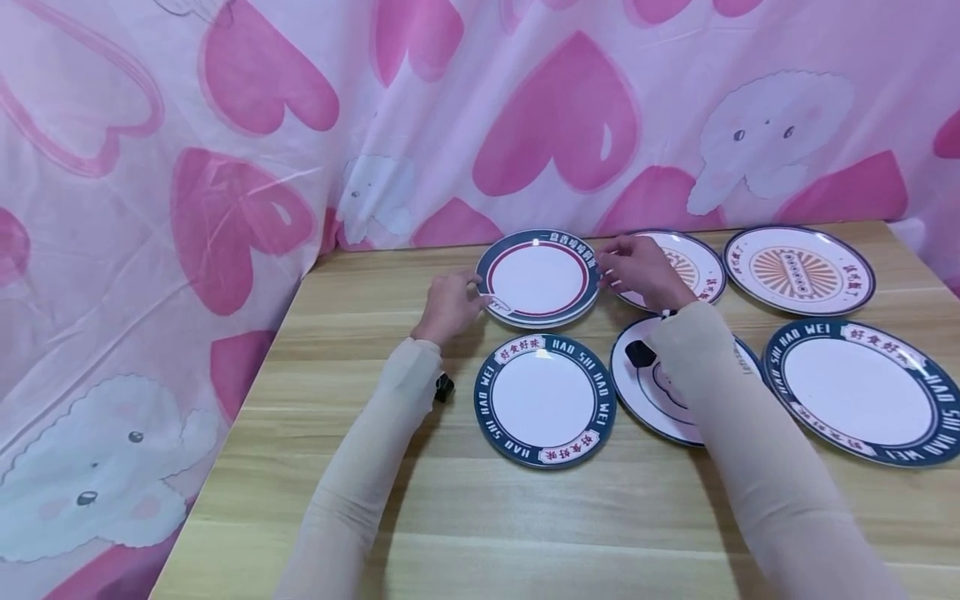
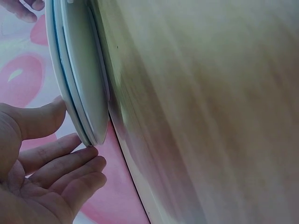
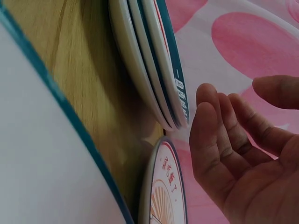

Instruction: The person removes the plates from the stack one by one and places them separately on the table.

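A stack of round plates (image 1: 537, 277) stands at the back of the table; the top one has a white middle, a red ring and a dark blue-green rim with white characters. In the left wrist view the stacked plates (image 2: 84, 74) show edge-on. My left hand (image 1: 450, 307) is at the stack's left side, thumb at the top plate's rim, the other fingers loosely extended around the outer edge. On the right side my right hand (image 1: 643, 271) is beside the rim, fingers relaxed and slightly bent; the right wrist view shows a gap between them and the stacked plates (image 3: 154, 70).
In front of the stack lies a blue-rimmed plate (image 1: 543, 402). To its right are a plate (image 1: 637, 392) partly hidden by my right sleeve and a larger blue-rimmed plate (image 1: 862, 392). Behind these lie two sunburst plates, one at far right (image 1: 801, 271). A pink heart-patterned curtain (image 1: 420, 125) hangs behind.
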Available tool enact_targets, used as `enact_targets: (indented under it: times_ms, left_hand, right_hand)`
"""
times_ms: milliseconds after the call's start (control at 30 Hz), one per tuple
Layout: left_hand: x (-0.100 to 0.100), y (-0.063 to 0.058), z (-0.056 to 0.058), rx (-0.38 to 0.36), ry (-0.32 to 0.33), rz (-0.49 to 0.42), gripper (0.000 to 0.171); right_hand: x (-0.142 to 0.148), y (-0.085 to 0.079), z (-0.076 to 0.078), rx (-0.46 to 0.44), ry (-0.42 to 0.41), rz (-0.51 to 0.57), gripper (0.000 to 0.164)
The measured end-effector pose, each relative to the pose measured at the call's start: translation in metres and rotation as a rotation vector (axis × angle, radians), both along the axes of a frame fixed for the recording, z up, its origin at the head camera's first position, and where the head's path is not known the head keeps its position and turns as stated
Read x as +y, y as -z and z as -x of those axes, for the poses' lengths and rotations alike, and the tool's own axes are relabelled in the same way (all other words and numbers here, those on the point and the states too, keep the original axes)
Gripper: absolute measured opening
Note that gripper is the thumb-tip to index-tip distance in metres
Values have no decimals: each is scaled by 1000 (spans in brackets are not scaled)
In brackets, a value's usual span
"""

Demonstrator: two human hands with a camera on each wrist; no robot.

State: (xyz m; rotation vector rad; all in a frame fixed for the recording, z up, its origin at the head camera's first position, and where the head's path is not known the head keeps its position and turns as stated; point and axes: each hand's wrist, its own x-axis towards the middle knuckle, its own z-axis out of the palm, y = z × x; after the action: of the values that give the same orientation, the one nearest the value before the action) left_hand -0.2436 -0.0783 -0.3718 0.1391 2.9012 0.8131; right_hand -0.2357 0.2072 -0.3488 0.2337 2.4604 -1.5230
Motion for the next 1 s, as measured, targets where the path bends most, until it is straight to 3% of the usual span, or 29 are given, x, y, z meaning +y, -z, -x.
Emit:
enact_targets:
  times_ms: [433, 733, 1000]
  left_hand:
    - [2, -1, 0, -8, -28, -16, 47]
    - [3, -1, 2, -80, -45, -136, 49]
    - [-2, 2, 4, -48, -54, -208, 43]
  right_hand:
    - [-4, 15, 4, -1, 97, -79, 38]
    - [-7, 20, 4, -29, 78, -75, 47]
    - [-11, 20, 4, -36, 95, -85, 49]
